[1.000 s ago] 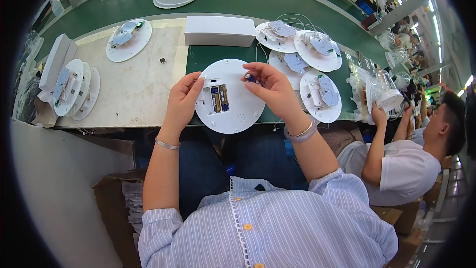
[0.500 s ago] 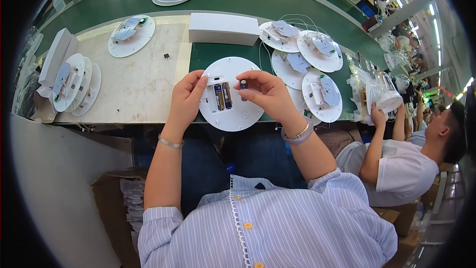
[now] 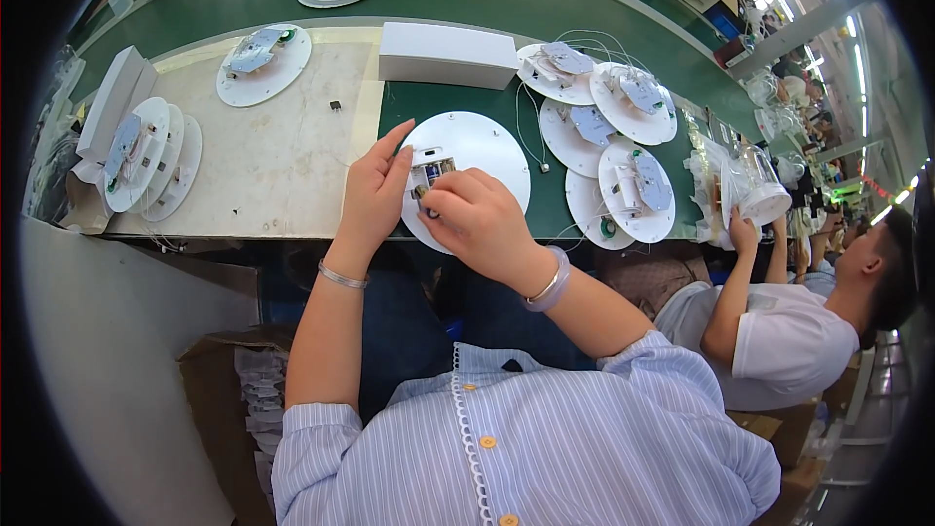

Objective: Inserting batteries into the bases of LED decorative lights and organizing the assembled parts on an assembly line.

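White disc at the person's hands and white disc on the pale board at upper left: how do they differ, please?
The nearer disc shows a battery compartment; the farther disc, on the pale board, bears a grey plate. The left hand is at the nearer disc's left edge; no hand touches the farther disc. Both are white and round.
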